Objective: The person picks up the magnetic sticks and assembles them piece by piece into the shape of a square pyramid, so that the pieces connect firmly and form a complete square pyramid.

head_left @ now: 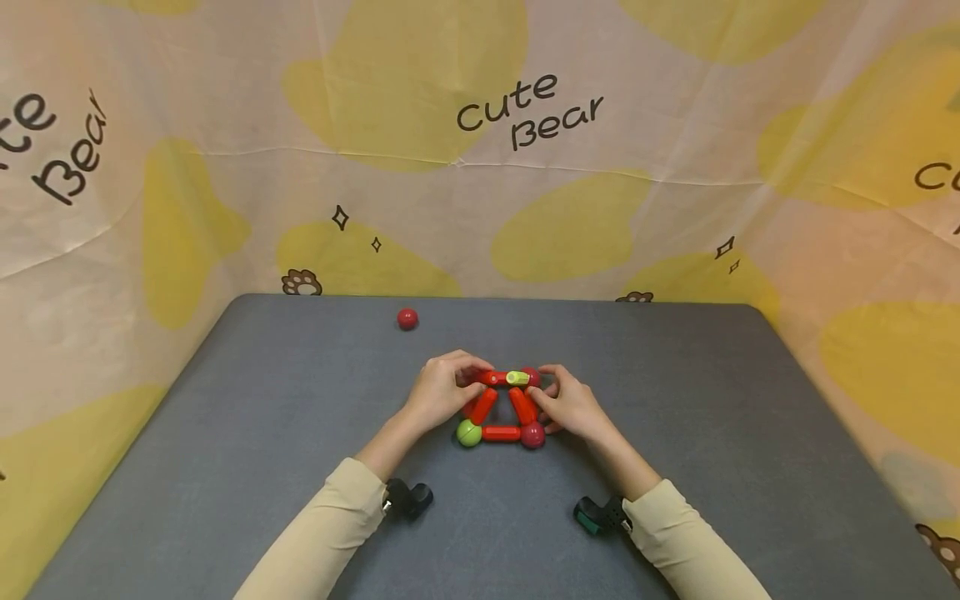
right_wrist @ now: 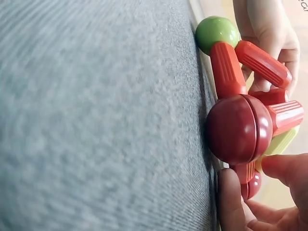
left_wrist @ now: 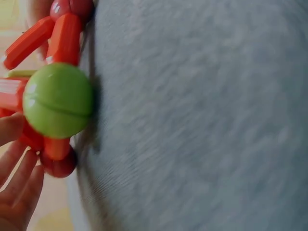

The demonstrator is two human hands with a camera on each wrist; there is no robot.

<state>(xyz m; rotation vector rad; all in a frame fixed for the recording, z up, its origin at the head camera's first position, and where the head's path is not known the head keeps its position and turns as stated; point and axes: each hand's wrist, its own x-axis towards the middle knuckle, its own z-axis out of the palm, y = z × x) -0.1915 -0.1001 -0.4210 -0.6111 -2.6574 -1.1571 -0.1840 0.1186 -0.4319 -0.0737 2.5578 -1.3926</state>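
Red rods and balls from a magnetic building set form a small frame on the table. A green ball [head_left: 469,433] and a dark red ball [head_left: 532,435] sit at its near corners, joined by a red rod [head_left: 501,433]. Two more rods [head_left: 483,407] lean up from these balls. A yellow-green rod [head_left: 517,378] lies at the far side, by another red ball. My left hand [head_left: 444,387] pinches the frame's far left part. On the right, my right hand [right_wrist: 284,192] grips the frame with thumb and fingers, the thumb touching the yellow-green rod [right_wrist: 284,140].
A loose red ball [head_left: 407,318] lies near the table's back edge, left of the frame. The grey table [head_left: 300,367] meets a printed cloth [head_left: 420,192] at the back and sides. Each wrist wears a black camera [head_left: 408,498].
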